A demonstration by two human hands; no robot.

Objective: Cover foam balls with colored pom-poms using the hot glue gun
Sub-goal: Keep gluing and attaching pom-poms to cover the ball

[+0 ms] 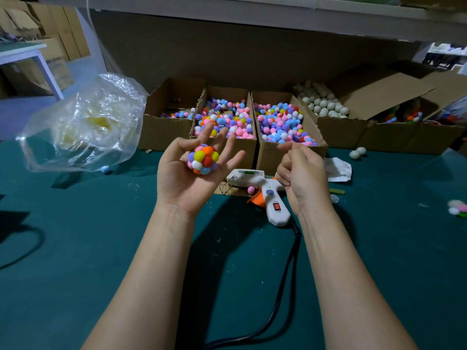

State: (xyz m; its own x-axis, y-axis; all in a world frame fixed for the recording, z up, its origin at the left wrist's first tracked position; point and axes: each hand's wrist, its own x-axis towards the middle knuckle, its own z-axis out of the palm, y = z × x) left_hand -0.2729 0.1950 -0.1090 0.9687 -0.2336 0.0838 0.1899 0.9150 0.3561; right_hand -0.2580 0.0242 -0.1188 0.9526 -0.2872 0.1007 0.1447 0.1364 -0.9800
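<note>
A foam ball covered in colored pom-poms (203, 159) lies on the upturned palm of my left hand (188, 173), whose fingers are spread and straight. To its right, my right hand (300, 173) hovers with fingers loosely curled and holds nothing that I can see. The white hot glue gun (267, 195) with an orange trigger lies on the green table between and below my hands, its black cord running toward me. Cardboard boxes of loose pom-poms (280, 125) and a box of bare white foam balls (324, 103) stand behind.
A crumpled clear plastic bag (83, 122) sits at the left. Two loose foam balls (357, 152), a white paper scrap (337, 169) and a few pom-poms (458, 209) lie on the green table (75, 236) at the right. A blue pom-pom (104, 169) lies by the bag.
</note>
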